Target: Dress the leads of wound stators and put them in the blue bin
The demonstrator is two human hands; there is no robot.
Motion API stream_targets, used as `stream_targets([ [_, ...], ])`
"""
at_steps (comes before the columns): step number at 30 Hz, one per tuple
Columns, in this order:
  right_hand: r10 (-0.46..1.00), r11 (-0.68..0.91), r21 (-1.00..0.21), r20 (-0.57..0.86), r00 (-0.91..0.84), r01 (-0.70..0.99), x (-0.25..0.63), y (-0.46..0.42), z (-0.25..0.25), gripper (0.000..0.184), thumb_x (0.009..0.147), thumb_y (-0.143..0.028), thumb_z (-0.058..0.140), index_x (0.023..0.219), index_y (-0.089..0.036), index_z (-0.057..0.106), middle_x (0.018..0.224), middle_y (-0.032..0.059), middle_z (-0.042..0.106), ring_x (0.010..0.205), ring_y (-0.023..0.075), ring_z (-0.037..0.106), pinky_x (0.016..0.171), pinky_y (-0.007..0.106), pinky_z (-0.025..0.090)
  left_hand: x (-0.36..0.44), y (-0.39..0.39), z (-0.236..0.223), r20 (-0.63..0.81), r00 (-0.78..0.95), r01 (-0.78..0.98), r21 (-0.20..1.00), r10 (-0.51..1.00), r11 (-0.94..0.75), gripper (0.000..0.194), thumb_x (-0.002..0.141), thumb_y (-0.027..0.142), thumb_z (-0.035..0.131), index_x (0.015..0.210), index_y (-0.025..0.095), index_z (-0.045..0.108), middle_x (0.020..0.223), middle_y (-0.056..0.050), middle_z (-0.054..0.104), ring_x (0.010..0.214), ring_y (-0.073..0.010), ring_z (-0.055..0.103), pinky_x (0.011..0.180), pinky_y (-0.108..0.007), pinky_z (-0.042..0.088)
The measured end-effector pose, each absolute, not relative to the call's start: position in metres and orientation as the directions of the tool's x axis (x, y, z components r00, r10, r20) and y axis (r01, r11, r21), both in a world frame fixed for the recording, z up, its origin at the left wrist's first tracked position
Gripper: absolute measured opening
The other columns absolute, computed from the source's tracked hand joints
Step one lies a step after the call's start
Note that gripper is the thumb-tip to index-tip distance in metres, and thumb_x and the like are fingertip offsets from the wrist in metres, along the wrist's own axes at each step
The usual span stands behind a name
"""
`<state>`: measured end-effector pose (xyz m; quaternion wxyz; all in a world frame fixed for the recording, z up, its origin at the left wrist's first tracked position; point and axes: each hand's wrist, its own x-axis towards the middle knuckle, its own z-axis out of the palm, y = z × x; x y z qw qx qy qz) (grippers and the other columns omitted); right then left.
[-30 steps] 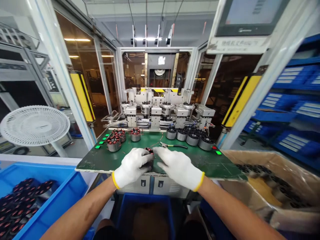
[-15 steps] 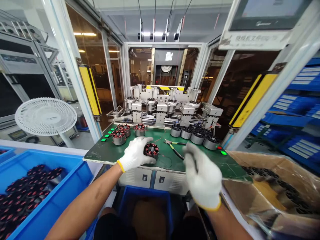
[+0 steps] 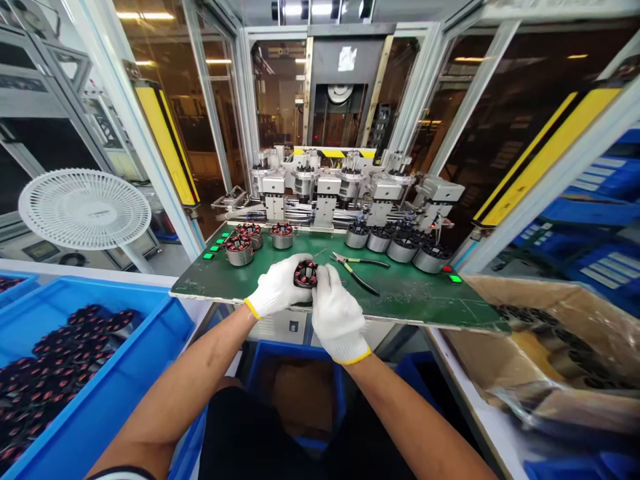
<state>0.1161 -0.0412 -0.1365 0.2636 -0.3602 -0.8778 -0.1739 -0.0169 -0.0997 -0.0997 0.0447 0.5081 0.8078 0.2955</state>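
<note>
- Left gloved hand [image 3: 278, 285] curled firmly around a wound stator [image 3: 306, 274], cradling it above the green board's [image 3: 410, 297] front edge
- Right gloved hand [image 3: 337, 317] half-closed, pressed against the stator, steadying it
- Pliers [image 3: 358, 273] lying just beside, within reach

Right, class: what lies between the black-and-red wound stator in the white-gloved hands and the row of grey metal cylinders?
The head view shows green-handled pliers lying on the green board, between the black-and-red wound stator and the grey metal cylinders.

Bright white ceiling lights [image 3: 306, 9] light the green workbench [image 3: 410, 297] evenly with soft shadows, while wide-angle distortion bends the white frames [image 3: 131, 127] near the edges.
</note>
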Motion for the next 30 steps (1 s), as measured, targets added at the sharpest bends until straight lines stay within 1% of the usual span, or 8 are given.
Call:
stream_targets([
  [6, 0.533, 0.672, 0.205, 0.534, -0.656, 0.712, 0.119, -0.043, -0.111, 0.036, 0.100, -0.031, 0.027, 0.100, -0.017, 0.060, 0.075, 0.0089, 0.058, 0.065, 0.0233, 0.059, 0.052, 0.028, 0.033, -0.013, -0.098, -0.096, 0.208, -0.497, 0.786, 0.520, 0.842, 0.335, 0.069, 0.061, 0.047, 0.070, 0.126, 0.039, 0.049, 0.117, 0.000, 0.066, 0.106, -0.0301, 0.062, 0.084, -0.039, 0.050],
  [12, 0.596, 0.662, 0.159, 0.481, -0.643, 0.733, 0.122, -0.045, -0.103, 0.034, 0.099, -0.034, 0.029, 0.098, -0.016, 0.057, 0.075, 0.0078, 0.056, 0.063, 0.0234, 0.060, 0.052, 0.028, 0.034, -0.010, -0.098, -0.095, 0.177, -0.533, 0.751, 0.549, 0.827, 0.367, 0.067, 0.063, 0.047, 0.069, 0.127, 0.037, 0.051, 0.117, -0.002, 0.066, 0.105, -0.0315, 0.062, 0.083, -0.040, 0.050],
  [14, 0.639, 0.688, 0.024, 0.455, -0.620, 0.726, 0.123, -0.042, -0.105, 0.034, 0.098, -0.034, 0.030, 0.093, -0.016, 0.058, 0.077, 0.0090, 0.057, 0.066, 0.0225, 0.059, 0.054, 0.029, 0.035, -0.010, -0.098, -0.095, 0.183, -0.518, 0.756, 0.556, 0.836, 0.347, 0.067, 0.063, 0.047, 0.069, 0.126, 0.037, 0.051, 0.116, -0.002, 0.067, 0.105, -0.0319, 0.062, 0.083, -0.039, 0.050],
  [19, 0.693, 0.497, -0.781, 0.093, -0.715, 0.379, 0.120, -0.024, -0.109, 0.038, 0.094, -0.041, 0.035, 0.074, -0.016, 0.056, 0.062, 0.0036, 0.052, 0.051, 0.0128, 0.046, 0.047, 0.022, 0.034, -0.012, -0.099, -0.096, 0.185, -0.512, 0.763, 0.547, 0.839, 0.345, 0.070, 0.061, 0.048, 0.070, 0.127, 0.038, 0.050, 0.117, -0.001, 0.066, 0.104, -0.0321, 0.063, 0.079, -0.038, 0.050],
  [22, 0.613, 0.380, -0.879, 0.007, -0.790, 0.287, 0.126, -0.010, -0.108, 0.045, 0.095, -0.044, 0.026, 0.079, -0.016, 0.057, 0.061, 0.0028, 0.054, 0.042, 0.0108, 0.041, 0.042, 0.022, 0.034, -0.013, -0.100, -0.096, 0.191, -0.490, 0.775, 0.541, 0.850, 0.326, 0.069, 0.060, 0.045, 0.070, 0.126, 0.038, 0.050, 0.115, 0.000, 0.067, 0.103, -0.0310, 0.063, 0.077, -0.037, 0.050],
  [25, 0.589, 0.677, -0.642, 0.178, -0.789, 0.360, 0.141, 0.001, -0.097, 0.039, 0.096, -0.036, 0.028, 0.093, -0.016, 0.062, 0.076, 0.0068, 0.063, 0.053, 0.0129, 0.052, 0.050, 0.023, 0.038, -0.013, -0.101, -0.095, 0.192, -0.481, 0.774, 0.552, 0.855, 0.311, 0.071, 0.057, 0.048, 0.072, 0.125, 0.039, 0.051, 0.112, 0.000, 0.068, 0.101, -0.0307, 0.064, 0.077, -0.037, 0.050],
  [28, 0.273, 0.949, 0.069, 0.318, -0.908, 0.309, 0.149, 0.001, -0.080, 0.029, 0.095, -0.028, 0.037, 0.110, -0.020, 0.061, 0.093, 0.0090, 0.064, 0.076, 0.0188, 0.060, 0.063, 0.027, 0.039, -0.014, -0.101, -0.095, 0.182, -0.474, 0.769, 0.562, 0.861, 0.305, 0.071, 0.058, 0.046, 0.072, 0.125, 0.040, 0.050, 0.112, 0.001, 0.068, 0.101, -0.0296, 0.064, 0.079, -0.037, 0.051],
  [30, 0.106, 0.943, 0.285, 0.227, -0.968, 0.170, 0.144, -0.003, -0.072, 0.027, 0.094, -0.032, 0.043, 0.108, -0.019, 0.062, 0.093, 0.0106, 0.064, 0.082, 0.0224, 0.060, 0.065, 0.029, 0.038, -0.014, -0.100, -0.096, 0.169, -0.487, 0.764, 0.557, 0.857, 0.324, 0.071, 0.058, 0.043, 0.072, 0.125, 0.040, 0.050, 0.114, 0.001, 0.067, 0.103, -0.0301, 0.064, 0.080, -0.037, 0.051],
])
